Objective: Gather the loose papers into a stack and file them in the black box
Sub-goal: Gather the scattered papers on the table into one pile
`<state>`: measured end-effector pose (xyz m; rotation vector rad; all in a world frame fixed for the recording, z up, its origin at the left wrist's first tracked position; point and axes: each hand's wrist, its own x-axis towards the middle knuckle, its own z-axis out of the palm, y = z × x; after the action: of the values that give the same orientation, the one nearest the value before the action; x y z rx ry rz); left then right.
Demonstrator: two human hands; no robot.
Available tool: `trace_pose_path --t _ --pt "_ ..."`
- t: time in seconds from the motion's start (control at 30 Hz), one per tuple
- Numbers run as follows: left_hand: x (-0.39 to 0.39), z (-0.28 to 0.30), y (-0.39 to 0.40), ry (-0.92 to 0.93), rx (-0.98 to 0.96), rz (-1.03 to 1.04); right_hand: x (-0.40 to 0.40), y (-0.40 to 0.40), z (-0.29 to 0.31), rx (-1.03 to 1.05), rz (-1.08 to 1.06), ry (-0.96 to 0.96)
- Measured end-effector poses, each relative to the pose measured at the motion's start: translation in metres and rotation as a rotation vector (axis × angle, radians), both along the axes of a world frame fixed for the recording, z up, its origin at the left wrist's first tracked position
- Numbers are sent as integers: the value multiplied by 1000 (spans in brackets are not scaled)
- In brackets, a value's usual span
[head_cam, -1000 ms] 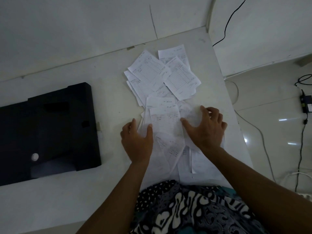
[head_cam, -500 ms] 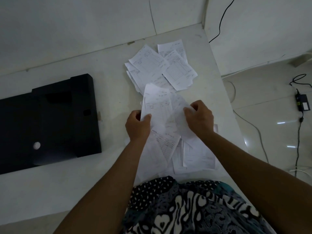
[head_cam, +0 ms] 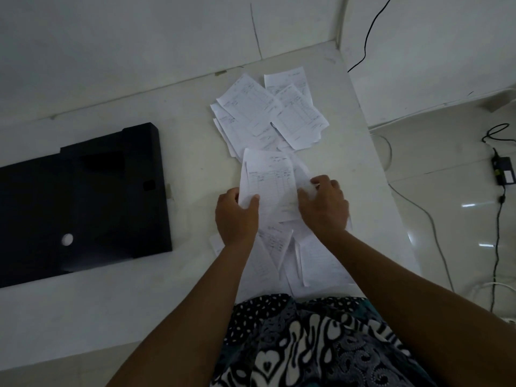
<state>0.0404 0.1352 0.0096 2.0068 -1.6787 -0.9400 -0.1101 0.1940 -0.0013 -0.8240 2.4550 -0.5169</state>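
Papers lie scattered over the right part of the white table (head_cam: 117, 308), and a few of them form a small bundle (head_cam: 272, 188) gripped from both sides above the tabletop. In the head view, the left hand (head_cam: 236, 216) pinches the bundle's left edge, thumb on top of the printed sheet and fingers curled out of sight beneath it. The right hand (head_cam: 325, 208) closes over the bundle's right edge, thumb pressing the top sheet and fingers bent around the far side; both grips are narrow and hold paper. The top sheet carries a printed table with lines of text too small to read. Beyond the hands, toward the wall, a loose pile of sheets (head_cam: 268, 113) sits fanned at differing angles, overlapping one another, its near edge tucked under the top of the held bundle. Nearer the person, under the wrists and forearms, more sheets (head_cam: 315, 261) lie flat and askew, reaching to the table's front edge. The black box (head_cam: 81, 202) lies on its side on the left of the table, well apart from the papers, with a round finger hole (head_cam: 67, 239) showing pale near its lower left. At the bottom of the view is patterned black and white clothing (head_cam: 307, 344). Off the table's right edge, the glossy floor holds a black cable (head_cam: 498, 247) and a power adapter (head_cam: 504, 171)
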Motion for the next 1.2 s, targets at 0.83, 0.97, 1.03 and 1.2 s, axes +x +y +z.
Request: trace_pose_path --t 0.83,0.97,1.03,1.2 --pt "-81 -3 -151 -44 21 10 -79 -148 -7 -79 249 212" --pt "-99 -6 -171 169 172 353 -81 -158 -5 -32 74 54" --pt "-102 -8 -185 268 254 440 -89 -164 -2 -16 -36 -36" --pt "-95 -10 -191 362 257 374 -98 -171 1 -49 -171 -87"
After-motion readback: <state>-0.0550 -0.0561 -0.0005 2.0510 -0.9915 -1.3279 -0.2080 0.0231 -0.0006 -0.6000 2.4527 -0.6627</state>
